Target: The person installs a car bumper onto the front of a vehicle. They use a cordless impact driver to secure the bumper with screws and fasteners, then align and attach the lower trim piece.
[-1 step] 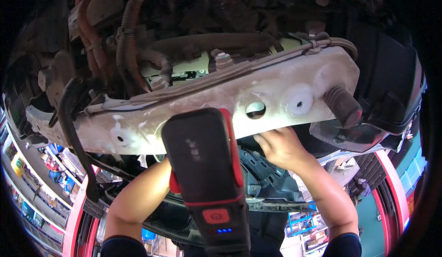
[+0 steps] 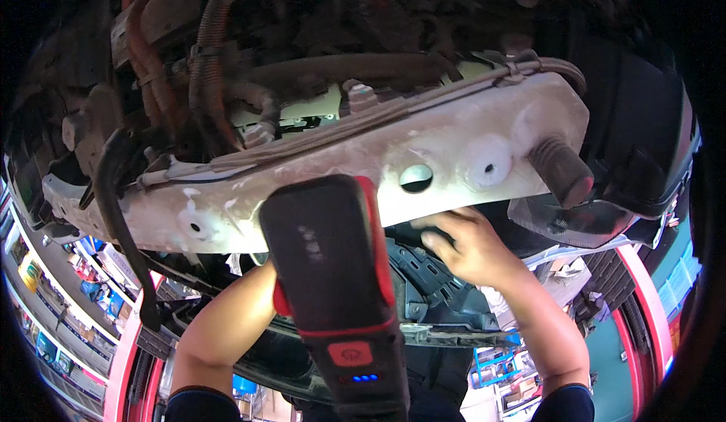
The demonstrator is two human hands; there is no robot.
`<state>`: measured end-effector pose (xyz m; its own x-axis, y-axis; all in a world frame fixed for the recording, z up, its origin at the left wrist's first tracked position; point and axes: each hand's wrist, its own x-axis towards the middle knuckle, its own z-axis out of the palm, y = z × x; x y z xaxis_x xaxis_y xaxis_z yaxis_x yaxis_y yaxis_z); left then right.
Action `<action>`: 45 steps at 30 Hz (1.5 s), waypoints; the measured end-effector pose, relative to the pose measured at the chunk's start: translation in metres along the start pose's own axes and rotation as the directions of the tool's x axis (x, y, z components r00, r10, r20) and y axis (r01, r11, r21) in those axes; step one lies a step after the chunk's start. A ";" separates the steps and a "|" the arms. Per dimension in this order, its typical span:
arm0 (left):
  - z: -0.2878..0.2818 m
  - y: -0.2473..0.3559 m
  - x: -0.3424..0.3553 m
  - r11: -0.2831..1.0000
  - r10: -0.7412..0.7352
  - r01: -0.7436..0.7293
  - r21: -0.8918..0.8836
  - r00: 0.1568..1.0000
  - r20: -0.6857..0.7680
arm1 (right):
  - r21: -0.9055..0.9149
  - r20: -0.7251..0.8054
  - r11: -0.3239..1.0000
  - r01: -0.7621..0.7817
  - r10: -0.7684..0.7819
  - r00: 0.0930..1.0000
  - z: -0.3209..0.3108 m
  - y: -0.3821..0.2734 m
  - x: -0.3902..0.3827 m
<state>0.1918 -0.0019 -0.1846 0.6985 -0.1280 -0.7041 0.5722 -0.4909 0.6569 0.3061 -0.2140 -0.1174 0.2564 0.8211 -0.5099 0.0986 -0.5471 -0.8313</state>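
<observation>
A black and red work light (image 2: pixel 325 255), with a row of blue lit dots on its handle, stands upright in the middle. It covers my left hand; only the left forearm (image 2: pixel 227 316) shows, running up behind the light. My right hand (image 2: pixel 473 248) is just under the lower edge of a pale metal crossbeam (image 2: pixel 333 157). Its thumb and fingers are spread, with nothing visible between them, and the fingertips are slightly blurred. Below that hand lies a dark ribbed plastic part (image 2: pixel 427 274).
Ribbed orange-brown hoses (image 2: pixel 208 82) and a cable run above the crossbeam. A black hose (image 2: pixel 121 218) hangs at left, and a dark ribbed stub (image 2: pixel 563 172) juts from the beam's right end. Loaded shelves (image 2: pixel 57 324) and red lift posts (image 2: pixel 643 346) stand lower down.
My right hand has shifted slightly right and down from the beam's edge, and its thumb and fingers have spread. The work light sits slightly farther left in the picture.
</observation>
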 end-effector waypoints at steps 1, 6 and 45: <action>0.000 0.000 0.000 1.000 0.002 -0.002 0.000 1.000 -0.003 | 0.188 0.172 0.981 -0.053 0.020 0.985 -0.016 -0.006 -0.012; 0.010 -0.015 0.008 1.000 0.015 -0.015 -0.018 1.000 -0.027 | 0.171 0.581 0.979 -0.116 -0.005 0.814 -0.088 -0.089 -0.049; 0.015 -0.090 -0.015 0.996 -0.070 0.068 -0.060 0.997 -0.030 | -0.610 0.132 0.722 0.325 -0.311 0.941 0.118 -0.139 -0.006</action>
<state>0.1236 0.0310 -0.2373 0.6695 -0.0676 -0.7397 0.6430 -0.4457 0.6228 0.1770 -0.1240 -0.0253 0.0839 0.9646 -0.2502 0.7414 -0.2282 -0.6310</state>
